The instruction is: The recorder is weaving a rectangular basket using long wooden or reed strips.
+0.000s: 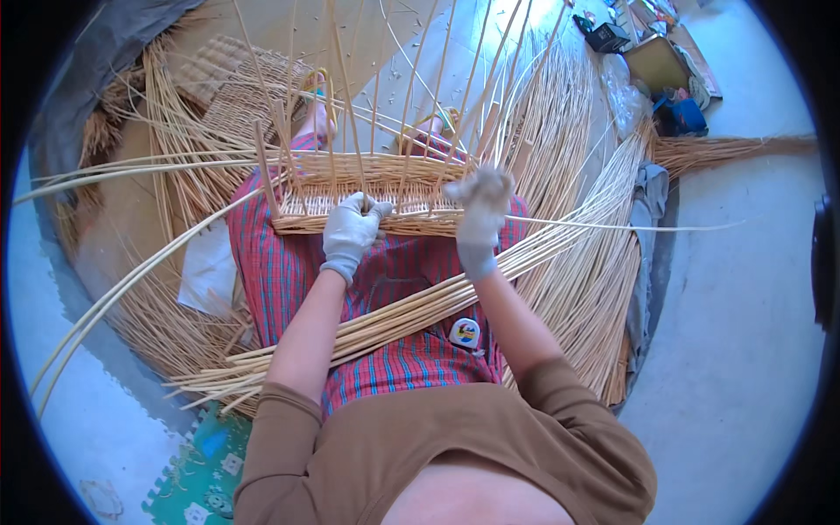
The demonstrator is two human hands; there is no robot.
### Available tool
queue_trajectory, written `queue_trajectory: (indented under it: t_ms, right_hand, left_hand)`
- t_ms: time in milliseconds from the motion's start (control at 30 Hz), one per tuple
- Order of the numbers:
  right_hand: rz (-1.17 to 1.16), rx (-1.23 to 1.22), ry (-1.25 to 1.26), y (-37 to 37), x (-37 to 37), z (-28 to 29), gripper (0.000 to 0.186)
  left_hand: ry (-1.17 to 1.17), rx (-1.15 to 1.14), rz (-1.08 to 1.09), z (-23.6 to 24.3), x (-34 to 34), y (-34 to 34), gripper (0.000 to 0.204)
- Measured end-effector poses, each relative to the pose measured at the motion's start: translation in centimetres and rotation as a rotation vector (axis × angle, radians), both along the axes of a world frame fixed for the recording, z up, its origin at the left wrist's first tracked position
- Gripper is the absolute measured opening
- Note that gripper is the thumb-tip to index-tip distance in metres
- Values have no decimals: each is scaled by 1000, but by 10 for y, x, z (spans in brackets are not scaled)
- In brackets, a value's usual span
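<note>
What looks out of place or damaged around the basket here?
A brown twig bundle stands out: it juts sideways across the floor at right, while the pale rods nearby mostly run lengthwise. The basket shows no obvious damage.

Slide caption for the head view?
Gloved left hand on a part-woven wicker basket, blurred right hand near it; rods across lap.

Stakes [348, 101] crowd the basket [302, 225]; over the lap [385, 284], room lies between the basket's near edge and 1 rod bundle [398, 324].

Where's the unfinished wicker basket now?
In the head view, the unfinished wicker basket lies above centre on the plaid-covered lap, left hand at its near edge.
</note>
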State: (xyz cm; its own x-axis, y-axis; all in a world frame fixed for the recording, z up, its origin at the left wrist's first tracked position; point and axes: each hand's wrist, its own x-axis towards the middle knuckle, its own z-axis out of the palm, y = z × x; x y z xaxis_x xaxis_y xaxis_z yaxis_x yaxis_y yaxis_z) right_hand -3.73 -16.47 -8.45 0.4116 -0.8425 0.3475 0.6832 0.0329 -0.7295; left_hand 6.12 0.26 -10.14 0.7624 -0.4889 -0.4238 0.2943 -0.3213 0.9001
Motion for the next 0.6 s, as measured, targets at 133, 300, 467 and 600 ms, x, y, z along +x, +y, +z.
queue_trajectory:
  t_ms: [133,300,467,600]
  right_hand:
    - [-57,-74,318,3,-40,-13,29]
    - [-111,173,304,-1,-36,-13,25]
    - [-40,114,241,43,-51,13,24]
    - [244,350,433,-32,-86,0,16]
  left_hand:
    - [101,-58,22,-7,2,3,29]
    - [46,68,40,17,1,-13,45]
    - [41,96,102,21,2,-15,47]
    - [29,-3,142,19,-2,-13,39]
